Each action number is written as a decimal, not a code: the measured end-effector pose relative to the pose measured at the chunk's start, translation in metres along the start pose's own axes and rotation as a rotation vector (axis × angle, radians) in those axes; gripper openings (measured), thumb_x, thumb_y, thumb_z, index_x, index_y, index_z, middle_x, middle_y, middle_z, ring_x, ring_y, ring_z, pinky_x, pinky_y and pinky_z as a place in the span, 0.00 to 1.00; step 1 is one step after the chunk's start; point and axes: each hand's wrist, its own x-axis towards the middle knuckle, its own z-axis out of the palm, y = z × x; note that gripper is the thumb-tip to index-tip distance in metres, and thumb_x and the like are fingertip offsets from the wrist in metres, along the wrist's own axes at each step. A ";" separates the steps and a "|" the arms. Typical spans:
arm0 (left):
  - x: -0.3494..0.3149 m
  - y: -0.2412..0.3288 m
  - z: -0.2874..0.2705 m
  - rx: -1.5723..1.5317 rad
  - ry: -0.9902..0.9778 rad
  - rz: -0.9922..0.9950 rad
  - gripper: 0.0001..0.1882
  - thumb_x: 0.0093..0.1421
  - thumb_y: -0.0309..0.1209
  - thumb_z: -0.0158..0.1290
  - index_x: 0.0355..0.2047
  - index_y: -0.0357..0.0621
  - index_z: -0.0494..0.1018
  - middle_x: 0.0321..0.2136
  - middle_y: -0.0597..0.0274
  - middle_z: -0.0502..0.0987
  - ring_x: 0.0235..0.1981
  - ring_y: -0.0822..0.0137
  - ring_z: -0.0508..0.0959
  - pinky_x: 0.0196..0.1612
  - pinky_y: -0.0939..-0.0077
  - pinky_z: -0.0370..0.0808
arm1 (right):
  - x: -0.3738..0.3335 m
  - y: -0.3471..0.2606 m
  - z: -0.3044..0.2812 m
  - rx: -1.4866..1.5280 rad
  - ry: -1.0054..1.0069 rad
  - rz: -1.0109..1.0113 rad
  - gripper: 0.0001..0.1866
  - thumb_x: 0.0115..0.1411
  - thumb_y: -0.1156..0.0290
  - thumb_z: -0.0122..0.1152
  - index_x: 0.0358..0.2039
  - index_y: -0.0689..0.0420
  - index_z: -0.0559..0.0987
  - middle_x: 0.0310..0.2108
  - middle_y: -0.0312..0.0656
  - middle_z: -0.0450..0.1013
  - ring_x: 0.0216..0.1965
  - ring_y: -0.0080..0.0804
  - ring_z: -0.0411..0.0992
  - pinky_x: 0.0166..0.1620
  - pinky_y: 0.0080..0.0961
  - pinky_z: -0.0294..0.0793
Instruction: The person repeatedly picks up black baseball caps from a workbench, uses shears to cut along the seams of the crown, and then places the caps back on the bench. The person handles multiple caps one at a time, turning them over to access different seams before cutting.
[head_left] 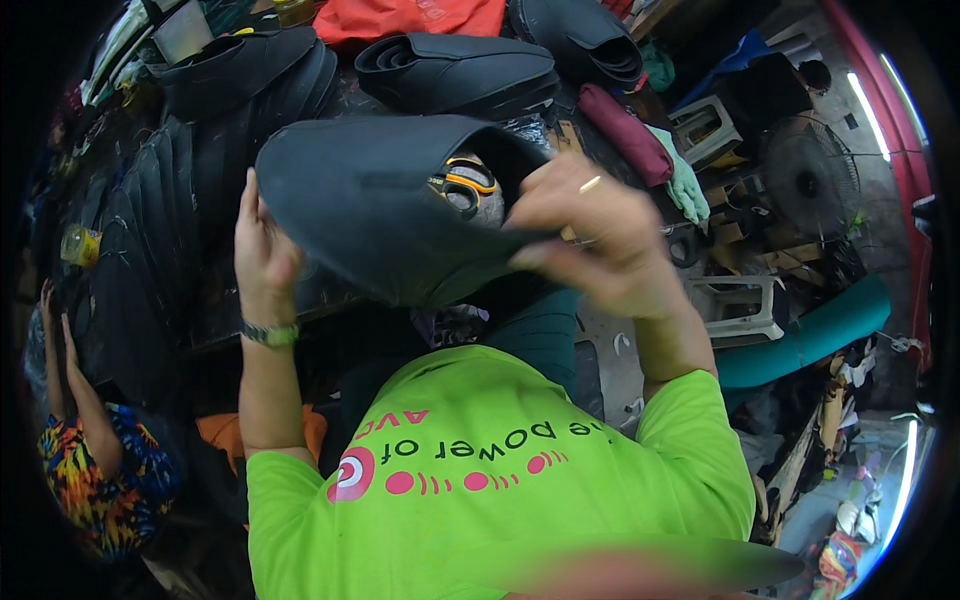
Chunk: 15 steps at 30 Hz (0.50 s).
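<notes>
Between my hands, above the dark worktable, a curved black sheet piece [370,210] is held up, smooth and rubbery-looking, with a wide opening at its right end. My left hand [266,245] grips its left edge, the thumb upright and the other fingers partly hidden behind it. At the right end, my right hand [595,225], blurred by motion, pinches the rim by the opening. Through that opening show scissors [468,185] with orange-and-black handles, lying on a rounded grey thing. Similar black pieces [455,70] lie rolled and nested beyond my hands.
More black pieces [150,215] stand in a row at left, near a yellow-labelled jar [80,245]. A maroon roll [625,135] and pale green glove [685,180] lie at right. Beyond are a fan [810,180], stool [735,308] and teal roll [810,335]. Another person [105,470] works at lower left.
</notes>
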 end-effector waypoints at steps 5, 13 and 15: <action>-0.056 -0.083 0.020 0.505 -0.614 -0.152 0.44 0.60 0.71 0.44 0.48 0.36 0.74 0.45 0.49 0.78 0.49 0.61 0.78 0.53 0.68 0.74 | 0.004 0.001 -0.003 0.219 0.307 0.010 0.17 0.56 0.81 0.68 0.46 0.64 0.77 0.33 0.40 0.75 0.33 0.28 0.72 0.34 0.24 0.71; -0.035 -0.068 0.019 -0.088 -0.818 -0.043 0.53 0.58 0.60 0.57 0.72 0.41 0.46 0.71 0.50 0.53 0.71 0.54 0.56 0.71 0.56 0.55 | 0.002 0.017 -0.027 -0.073 -0.122 -0.052 0.16 0.49 0.79 0.70 0.40 0.61 0.80 0.30 0.43 0.73 0.33 0.43 0.72 0.38 0.33 0.72; -0.025 -0.039 0.027 0.073 -0.443 0.237 0.54 0.58 0.56 0.59 0.73 0.45 0.42 0.72 0.49 0.48 0.72 0.52 0.53 0.72 0.55 0.54 | -0.001 0.030 -0.061 -0.310 0.048 -0.061 0.16 0.46 0.83 0.69 0.38 0.60 0.82 0.30 0.43 0.74 0.35 0.40 0.73 0.37 0.33 0.73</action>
